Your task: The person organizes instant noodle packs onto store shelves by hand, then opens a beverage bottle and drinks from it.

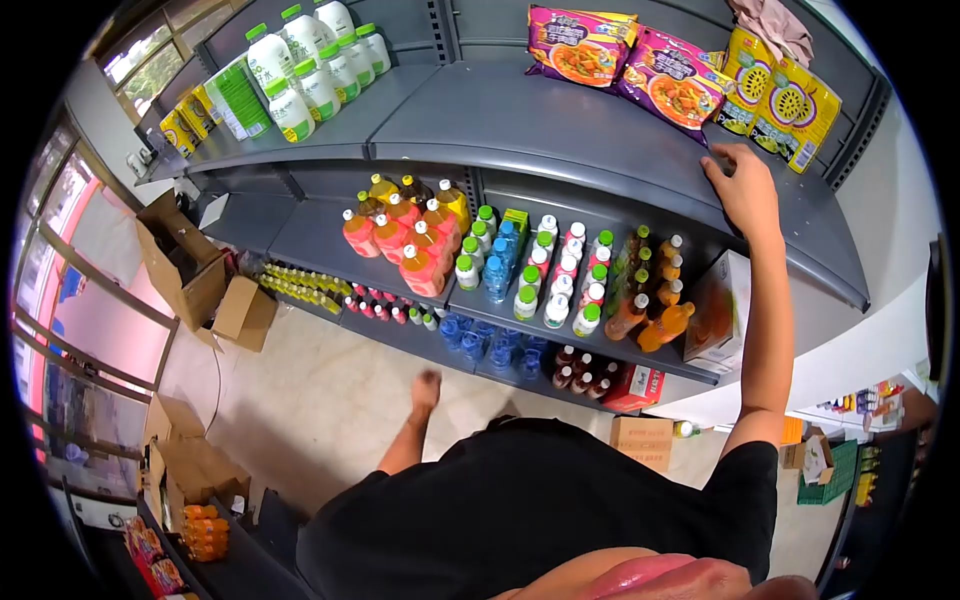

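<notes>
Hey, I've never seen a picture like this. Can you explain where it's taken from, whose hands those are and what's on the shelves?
No machine here, just a bare-handed person. The picture comes from a camera worn on that person's head, looking forward and down past a black short-sleeved shirt. The right hand is at the front edge of a grey upper shelf, near shiny purple food packets; the left hand hangs low. Neither visibly holds anything. White plastic bottles with green caps share that shelf, and colourful plastic drink bottles stand below.
</notes>
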The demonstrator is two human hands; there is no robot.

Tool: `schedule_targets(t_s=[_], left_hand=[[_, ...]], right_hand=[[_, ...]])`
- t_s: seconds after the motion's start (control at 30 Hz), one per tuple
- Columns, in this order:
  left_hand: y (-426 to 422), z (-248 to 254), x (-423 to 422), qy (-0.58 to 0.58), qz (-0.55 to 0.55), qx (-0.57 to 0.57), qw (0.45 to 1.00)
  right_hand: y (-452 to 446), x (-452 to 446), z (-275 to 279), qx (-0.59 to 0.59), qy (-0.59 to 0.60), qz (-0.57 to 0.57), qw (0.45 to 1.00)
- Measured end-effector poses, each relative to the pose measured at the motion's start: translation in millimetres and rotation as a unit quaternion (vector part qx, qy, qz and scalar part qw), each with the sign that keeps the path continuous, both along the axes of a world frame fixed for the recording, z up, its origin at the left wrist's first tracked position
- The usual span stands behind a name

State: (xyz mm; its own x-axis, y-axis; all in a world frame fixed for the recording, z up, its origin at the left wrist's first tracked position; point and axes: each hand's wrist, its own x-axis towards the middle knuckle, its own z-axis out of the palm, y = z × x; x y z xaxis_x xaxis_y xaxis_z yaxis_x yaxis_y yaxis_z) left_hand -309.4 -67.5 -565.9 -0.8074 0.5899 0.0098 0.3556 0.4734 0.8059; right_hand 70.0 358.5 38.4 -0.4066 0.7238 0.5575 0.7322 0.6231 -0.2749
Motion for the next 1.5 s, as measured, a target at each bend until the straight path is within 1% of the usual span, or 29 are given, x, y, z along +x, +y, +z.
schedule_targets(t_s=[0.03, 0.07, 0.1, 0.13, 0.17, 0.2, 0.23, 0.27, 0.3, 0.33, 0.37, 0.43, 0.47, 0.5, 0.57, 0.6, 0.7, 0.73, 0.83, 0.87, 1.0, 1.1, 1.13, 1.27, 1.37, 1.4, 1.5], left_hand=[[37.9, 92.6, 12.9, 0.015, 0.016, 0.003, 1.000], [71.3, 141.4, 11.5, 0.098, 0.013, 0.130, 0.987], [104.2, 210.4, 26.4, 0.130, 0.016, 0.282, 0.950], [126.1, 275.9, 38.7, 0.201, 0.024, 0.310, 0.929], [140.9, 339.1, 56.4, 0.236, 0.017, 0.318, 0.918], [160.4, 387.3, 65.2, 0.276, -0.038, 0.402, 0.872], [177.5, 435.9, 83.8, 0.247, -0.110, 0.462, 0.845], [198.1, 470.6, 88.3, 0.292, -0.166, 0.467, 0.818], [219.7, 517.5, 109.0, 0.274, -0.225, 0.465, 0.811], [244.5, 549.9, 121.7, 0.265, -0.264, 0.449, 0.811], [274.8, 570.3, 133.4, 0.217, -0.283, 0.437, 0.826], [326.2, 602.7, 146.7, 0.247, -0.329, 0.326, 0.851], [355.6, 605.4, 143.3, 0.280, -0.340, 0.284, 0.852], [382.8, 603.9, 138.2, 0.310, -0.349, 0.242, 0.850], [422.6, 605.6, 132.2, 0.244, -0.350, 0.169, 0.889], [438.1, 604.6, 129.9, 0.244, -0.358, 0.150, 0.888], [448.7, 593.5, 131.7, 0.336, -0.338, 0.128, 0.870], [451.5, 592.0, 128.9, 0.360, -0.349, 0.107, 0.859], [458.9, 584.8, 122.7, 0.300, -0.342, 0.178, 0.873], [446.5, 593.6, 130.4, 0.199, -0.373, 0.181, 0.888], [432.2, 603.1, 133.0, 0.071, -0.388, 0.193, 0.898], [430.9, 600.0, 135.6, 0.126, -0.345, 0.208, 0.907], [429.8, 599.4, 137.0, 0.121, -0.345, 0.216, 0.905], [449.9, 598.4, 121.0, 0.202, -0.351, 0.177, 0.897], [463.9, 610.7, 114.6, 0.192, -0.353, 0.099, 0.910], [464.6, 611.1, 115.3, 0.167, -0.355, 0.120, 0.912], [463.7, 610.7, 121.6, 0.095, -0.364, 0.178, 0.909]], right_hand=[[3.8, 8.1, -3.8, 0.036, 0.022, 0.023, 0.999], [6.7, 15.9, -1.0, 0.027, 0.024, 0.055, 0.998], [12.8, 20.6, -1.1, 0.021, 0.024, 0.091, 0.995], [20.9, 24.4, -0.4, 0.016, 0.025, 0.125, 0.992], [26.8, 28.1, 2.1, 0.012, 0.026, 0.159, 0.987], [23.2, 25.9, 7.5, -0.004, 0.035, 0.172, 0.984], [22.2, 22.1, 8.4, -0.004, 0.043, 0.176, 0.983], [22.7, 17.0, 8.9, -0.006, 0.050, 0.181, 0.982], [27.0, 13.9, 8.8, -0.007, 0.057, 0.186, 0.981], [42.2, 7.5, -3.7, 0.020, 0.069, 0.184, 0.980], [46.2, 6.5, -11.8, 0.008, 0.063, 0.182, 0.981], [52.0, 5.2, -16.8, -0.010, 0.050, 0.176, 0.983], [43.8, 8.7, -10.4, -0.030, 0.051, 0.183, 0.981], [43.0, 9.4, -10.8, -0.024, 0.038, 0.186, 0.981], [45.1, 9.5, -13.1, -0.013, 0.015, 0.191, 0.981], [44.9, 8.9, -13.9, -0.012, 0.005, 0.193, 0.981], [44.6, 8.4, -13.6, -0.017, -0.022, 0.188, 0.982], [42.5, 8.1, -13.5, -0.020, -0.024, 0.185, 0.982], [36.6, 7.5, -12.5, -0.030, -0.022, 0.184, 0.982], [35.5, 7.6, -12.7, -0.030, -0.019, 0.188, 0.981], [31.8, 10.1, -12.2, -0.027, 0.017, 0.231, 0.972], [28.1, 11.3, -11.7, -0.024, 0.016, 0.229, 0.973], [29.2, 10.5, -13.9, -0.003, 0.013, 0.229, 0.973], [29.0, 9.6, -12.9, 0.001, 0.001, 0.238, 0.971], [31.8, 8.5, -15.2, 0.003, -0.011, 0.224, 0.974], [31.6, 9.1, -16.4, 0.011, -0.005, 0.226, 0.974], [33.0, 9.7, -11.9, -0.057, -0.002, 0.243, 0.968]])
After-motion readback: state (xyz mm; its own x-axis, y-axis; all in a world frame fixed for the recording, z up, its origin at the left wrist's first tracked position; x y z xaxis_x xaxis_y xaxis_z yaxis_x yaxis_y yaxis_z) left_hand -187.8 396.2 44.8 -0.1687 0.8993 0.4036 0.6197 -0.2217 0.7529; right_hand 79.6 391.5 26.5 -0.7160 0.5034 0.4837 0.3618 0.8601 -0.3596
